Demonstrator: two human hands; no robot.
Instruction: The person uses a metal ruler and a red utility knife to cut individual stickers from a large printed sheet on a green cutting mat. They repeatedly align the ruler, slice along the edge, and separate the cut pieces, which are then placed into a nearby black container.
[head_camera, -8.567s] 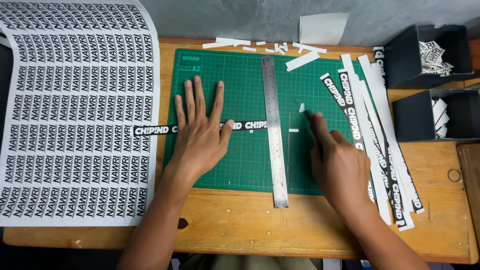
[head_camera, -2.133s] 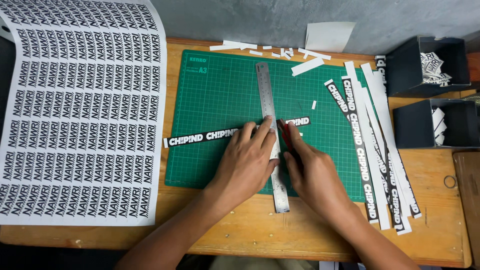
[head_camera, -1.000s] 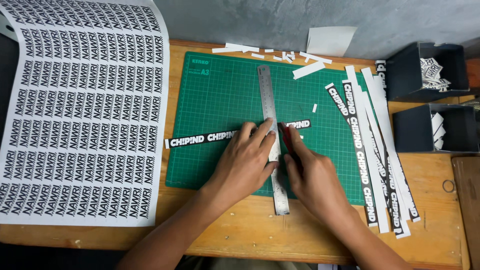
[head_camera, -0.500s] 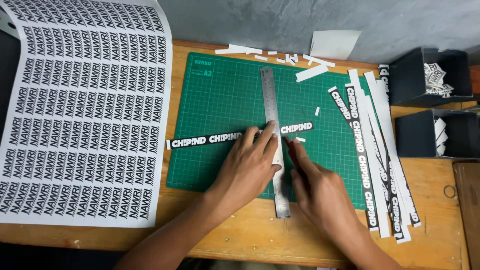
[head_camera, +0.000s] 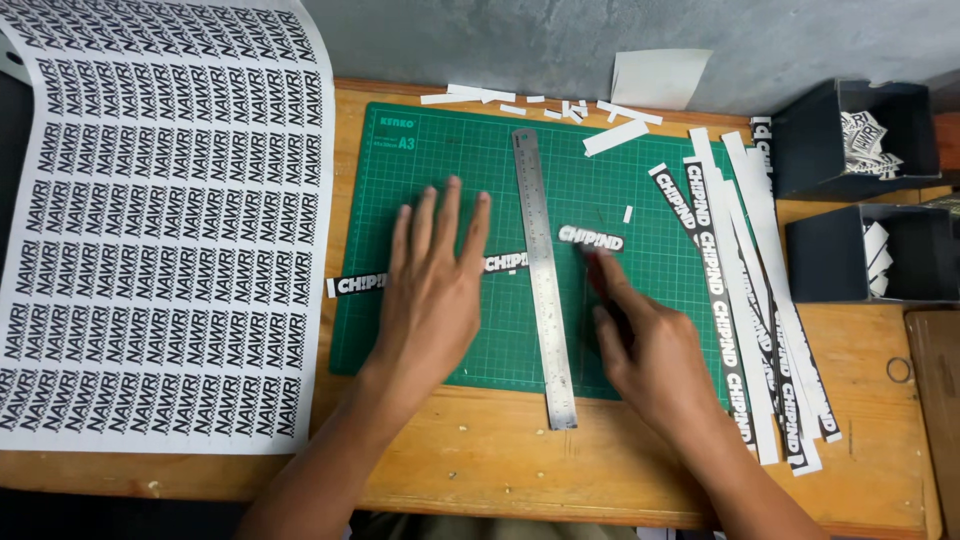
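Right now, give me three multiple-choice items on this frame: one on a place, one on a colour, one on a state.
1. Where does the steel ruler lie?
A. across the green cutting mat
B. inside a dark box
C. on the printed sheet

2. What colour is the cutting mat?
A. blue
B. green
C. red

3. How is the left hand?
A. clenched in a fist
B. flat, fingers spread on the label strip
C. lifted off the desk

A: the ruler runs up the mat.
B: the mat is plainly green.
B: the palm lies flat over the strip.
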